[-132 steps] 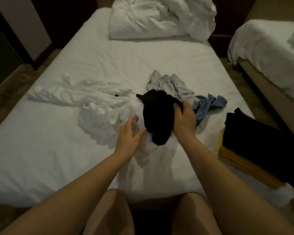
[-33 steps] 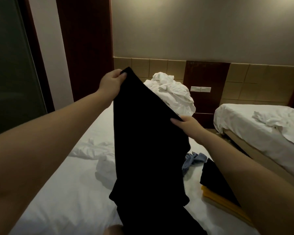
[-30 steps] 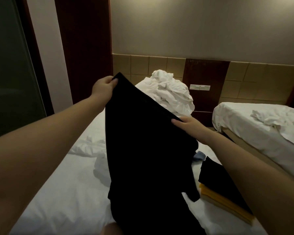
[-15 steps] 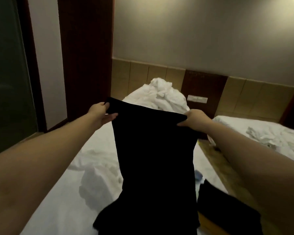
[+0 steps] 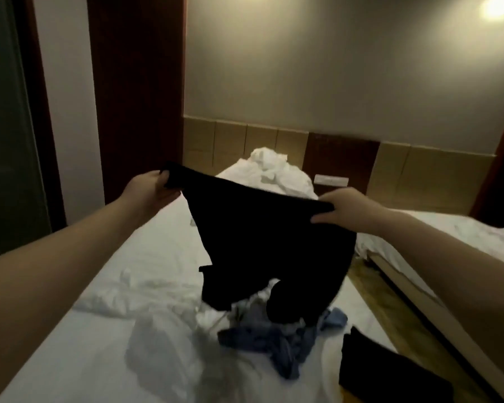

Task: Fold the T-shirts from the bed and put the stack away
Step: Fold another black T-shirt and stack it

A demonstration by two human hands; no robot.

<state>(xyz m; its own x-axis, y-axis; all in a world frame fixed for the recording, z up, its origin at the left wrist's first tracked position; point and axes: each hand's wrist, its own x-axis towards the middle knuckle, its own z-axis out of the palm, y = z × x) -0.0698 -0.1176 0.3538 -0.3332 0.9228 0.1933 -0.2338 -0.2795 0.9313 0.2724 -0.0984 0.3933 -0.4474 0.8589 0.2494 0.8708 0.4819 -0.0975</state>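
- Both grips, left hand [image 5: 154, 189] and right hand [image 5: 344, 209], pinch the black T-shirt's [image 5: 262, 237] top edge;
- hold it taut and level; lay it flat toward the bed's [image 5: 70, 359] left edge.

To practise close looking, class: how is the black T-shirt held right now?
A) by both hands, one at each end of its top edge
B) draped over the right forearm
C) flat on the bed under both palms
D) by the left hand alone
A: the left hand and the right hand each grip one end of the top edge of the black T-shirt, which hangs over the bed.
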